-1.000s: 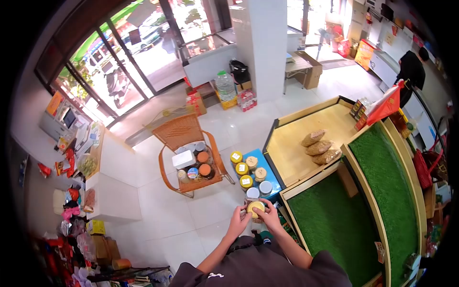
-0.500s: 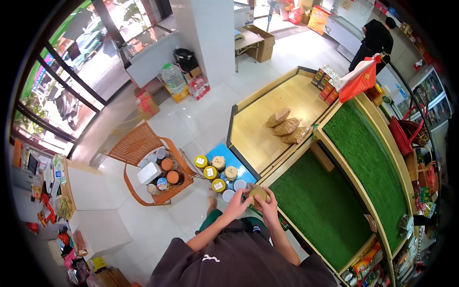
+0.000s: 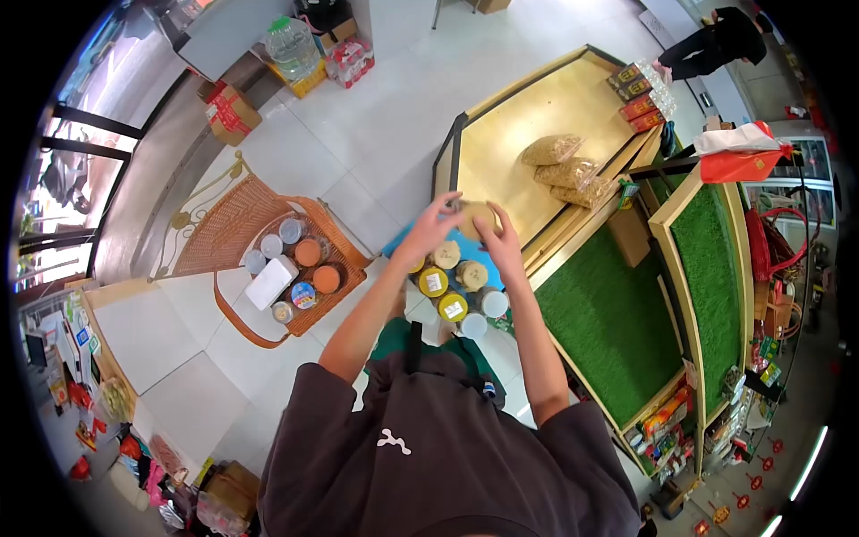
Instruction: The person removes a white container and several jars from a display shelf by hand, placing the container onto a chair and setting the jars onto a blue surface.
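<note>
A jar with a tan paper-covered lid (image 3: 477,220) is between my two hands, above the far end of the blue surface (image 3: 401,240). My left hand (image 3: 436,225) reaches its left side with the fingers somewhat spread; their contact is slightly blurred. From the right, my right hand (image 3: 500,242) grips the jar, thumb and fingers around the lid. Nearer to me stand two more paper-topped jars (image 3: 472,275), jars with yellow lids and white labels (image 3: 433,282), and jars with pale lids (image 3: 493,302).
A wicker chair (image 3: 242,228) at the left holds several jars and a white box (image 3: 271,283). Bagged goods (image 3: 573,174) lie on the wooden display counter (image 3: 501,134). Green turf shelving (image 3: 608,313) runs along my right. A person in black (image 3: 716,45) stands at the far right.
My hands have moved forward from near my body with the tan-lidded jar, past the other jars. My view has tilted further down. The person in black still stands at the back.
</note>
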`<state>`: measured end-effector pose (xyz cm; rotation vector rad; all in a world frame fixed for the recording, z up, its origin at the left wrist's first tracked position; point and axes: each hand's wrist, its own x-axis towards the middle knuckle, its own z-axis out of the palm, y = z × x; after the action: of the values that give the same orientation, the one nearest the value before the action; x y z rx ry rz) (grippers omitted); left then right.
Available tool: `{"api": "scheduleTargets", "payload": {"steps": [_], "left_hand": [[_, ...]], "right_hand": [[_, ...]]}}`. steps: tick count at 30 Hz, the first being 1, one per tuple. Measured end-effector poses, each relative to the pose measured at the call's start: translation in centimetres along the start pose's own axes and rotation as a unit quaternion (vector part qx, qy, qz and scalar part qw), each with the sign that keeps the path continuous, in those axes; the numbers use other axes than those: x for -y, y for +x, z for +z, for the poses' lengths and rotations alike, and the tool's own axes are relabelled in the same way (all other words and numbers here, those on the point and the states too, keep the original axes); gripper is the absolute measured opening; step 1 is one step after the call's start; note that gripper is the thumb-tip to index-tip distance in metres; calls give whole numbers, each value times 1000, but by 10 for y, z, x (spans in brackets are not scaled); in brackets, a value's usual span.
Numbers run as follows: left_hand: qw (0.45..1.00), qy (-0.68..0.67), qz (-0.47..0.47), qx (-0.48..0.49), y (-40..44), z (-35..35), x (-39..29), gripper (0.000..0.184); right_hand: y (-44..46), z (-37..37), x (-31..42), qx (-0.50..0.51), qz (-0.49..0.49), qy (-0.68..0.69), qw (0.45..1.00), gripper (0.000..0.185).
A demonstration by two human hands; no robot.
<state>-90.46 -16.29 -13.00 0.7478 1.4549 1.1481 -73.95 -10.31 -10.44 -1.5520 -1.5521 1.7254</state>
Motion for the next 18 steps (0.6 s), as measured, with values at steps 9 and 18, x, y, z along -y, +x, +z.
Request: {"api": "scheduleTargets", "payload": {"steps": [9, 18], "left_hand": [[985, 4, -165, 52, 81, -85, 73, 49], [983, 51, -158, 75, 89, -76, 180, 41]], "right_hand": [[126, 79, -73, 27, -9, -138, 990, 66], [129, 85, -144, 81, 46, -228, 969, 73]]}}
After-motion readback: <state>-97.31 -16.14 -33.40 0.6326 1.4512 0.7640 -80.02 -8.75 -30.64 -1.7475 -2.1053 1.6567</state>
